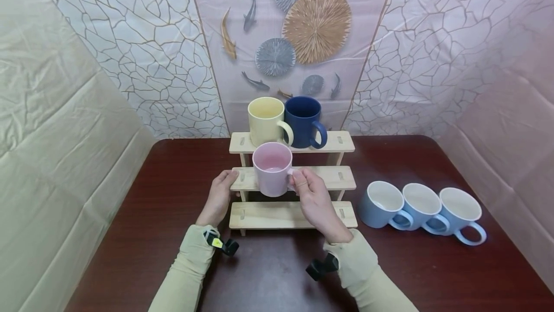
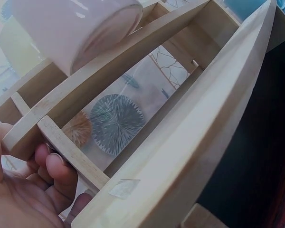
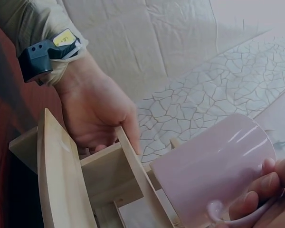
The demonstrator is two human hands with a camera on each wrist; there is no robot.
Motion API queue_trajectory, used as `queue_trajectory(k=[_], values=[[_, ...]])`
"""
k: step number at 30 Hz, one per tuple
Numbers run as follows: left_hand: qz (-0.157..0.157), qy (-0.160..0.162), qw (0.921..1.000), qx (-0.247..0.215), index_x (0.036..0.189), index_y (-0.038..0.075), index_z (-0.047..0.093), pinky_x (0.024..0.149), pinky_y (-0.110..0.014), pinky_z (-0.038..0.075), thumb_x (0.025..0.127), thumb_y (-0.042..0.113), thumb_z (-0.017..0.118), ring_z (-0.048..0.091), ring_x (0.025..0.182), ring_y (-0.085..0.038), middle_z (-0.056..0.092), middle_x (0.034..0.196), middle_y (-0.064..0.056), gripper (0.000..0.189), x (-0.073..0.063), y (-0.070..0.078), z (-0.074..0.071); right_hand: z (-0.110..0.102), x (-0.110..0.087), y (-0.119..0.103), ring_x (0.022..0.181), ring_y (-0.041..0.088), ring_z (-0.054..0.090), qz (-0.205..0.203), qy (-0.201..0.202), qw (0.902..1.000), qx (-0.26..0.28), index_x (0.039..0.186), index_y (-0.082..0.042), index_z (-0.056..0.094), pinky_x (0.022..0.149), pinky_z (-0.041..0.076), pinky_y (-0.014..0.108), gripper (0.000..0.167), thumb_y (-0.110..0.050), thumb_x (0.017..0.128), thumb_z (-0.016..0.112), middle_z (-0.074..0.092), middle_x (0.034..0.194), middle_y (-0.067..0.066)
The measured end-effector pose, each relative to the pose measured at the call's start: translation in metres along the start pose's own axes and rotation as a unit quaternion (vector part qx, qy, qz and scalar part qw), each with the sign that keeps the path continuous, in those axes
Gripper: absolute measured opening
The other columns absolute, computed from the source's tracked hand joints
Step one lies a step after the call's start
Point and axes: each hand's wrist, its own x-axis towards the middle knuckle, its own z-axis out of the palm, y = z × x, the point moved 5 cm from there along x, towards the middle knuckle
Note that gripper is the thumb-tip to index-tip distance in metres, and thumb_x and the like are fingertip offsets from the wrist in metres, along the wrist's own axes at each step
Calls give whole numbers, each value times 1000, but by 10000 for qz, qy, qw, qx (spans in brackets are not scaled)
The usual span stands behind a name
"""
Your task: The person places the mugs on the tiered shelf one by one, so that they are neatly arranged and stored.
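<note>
My right hand (image 1: 313, 201) pinches the handle of a pink mug (image 1: 272, 170), which is upright at the middle tier of a three-tier wooden rack (image 1: 294, 215). In the right wrist view, fingers curl round the handle of the pink mug (image 3: 213, 171). My left hand (image 1: 218, 196) grips the left end of the middle tier, thumb on top and fingers underneath, as the left wrist view shows of that hand (image 2: 33, 180). On the top tier stand a yellow mug (image 1: 265, 124) and a dark blue mug (image 1: 303, 122), handles turned to the right.
Three light blue mugs with white insides stand in a row right of the rack: a near one (image 1: 381, 206), a middle one (image 1: 420, 208) and a far right one (image 1: 459, 213). Patterned cloth walls (image 1: 164, 62) enclose the dark red table (image 1: 143, 235).
</note>
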Motion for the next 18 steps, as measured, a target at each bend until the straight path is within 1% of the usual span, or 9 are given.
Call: queue_trajectory(k=[5, 11, 13, 18], values=[[16, -12, 10000, -4, 109, -3, 53, 63, -26, 43, 103, 28, 49, 51, 71, -14, 55, 85, -4, 32, 0, 1, 0, 4, 3, 2, 70, 18, 45, -24, 61, 10000, -56, 85, 2, 56, 64, 40, 24, 32, -20, 105, 45, 45, 72, 7], [45, 35, 10000, 15, 108, -1, 53, 62, -26, 43, 103, 28, 48, 51, 69, -14, 56, 85, -4, 30, 1, 0, -1, 8, 4, 6, 73, 19, 46, 135, 27, 9999, 11, 86, 1, 57, 67, 41, 25, 32, -21, 105, 45, 46, 73, 5], [20, 47, 10000, 20, 108, -1, 53, 62, -26, 43, 103, 28, 48, 50, 68, -14, 56, 84, -4, 29, 1, -1, -1, 9, 5, 8, 74, 19, 47, 178, 7, 9998, 24, 87, 1, 56, 69, 43, 25, 32, -22, 105, 44, 46, 74, 6], [-7, -2, 10000, -6, 108, 0, 53, 62, -26, 43, 103, 29, 48, 51, 70, -15, 56, 85, -4, 30, 1, -2, 0, 10, 5, 12, 74, 20, 46, 141, -1, 9999, 30, 87, 0, 56, 68, 43, 25, 33, -24, 105, 44, 47, 75, 11]])
